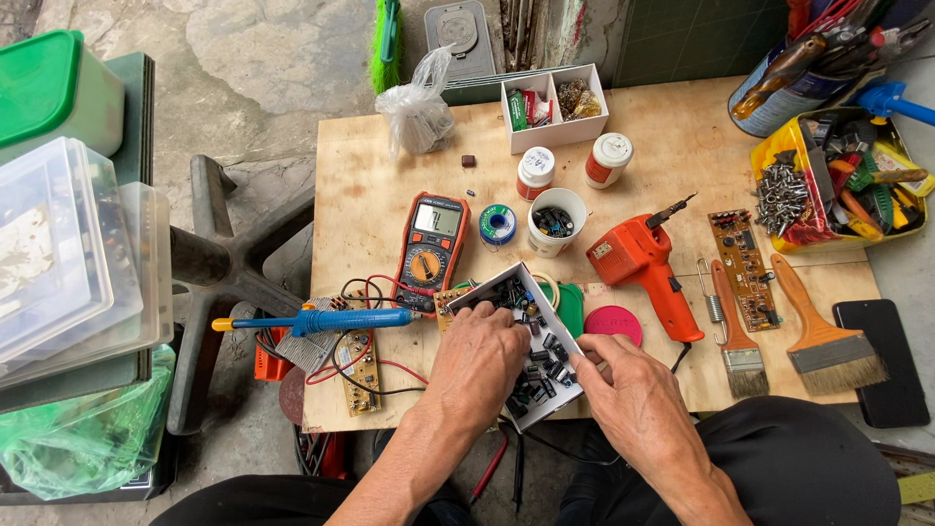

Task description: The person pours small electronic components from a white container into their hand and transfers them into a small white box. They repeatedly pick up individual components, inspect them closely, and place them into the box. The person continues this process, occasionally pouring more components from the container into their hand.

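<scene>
A small white box (499, 281) full of dark electronic parts sits at the near edge of a plywood table (672, 146). My left hand (479, 362) lies over the box's left side, fingers curled down among the parts. At the box's right rim is my right hand (631, 392), its fingertips pinched at the parts by the wall. What the fingers hold is hidden. A blue-handled soldering iron (331, 320) lies just left of my left hand, over a circuit board (361, 372) with red and black leads.
An orange multimeter (430, 245), a solder spool (498, 224), a white cup of parts (556, 220), two jars, an orange glue gun (643, 263), a brown circuit board (745, 269), two paintbrushes, a phone (884, 360) and a yellow tray of tools (838, 185) cover the table. Plastic bins stand at left.
</scene>
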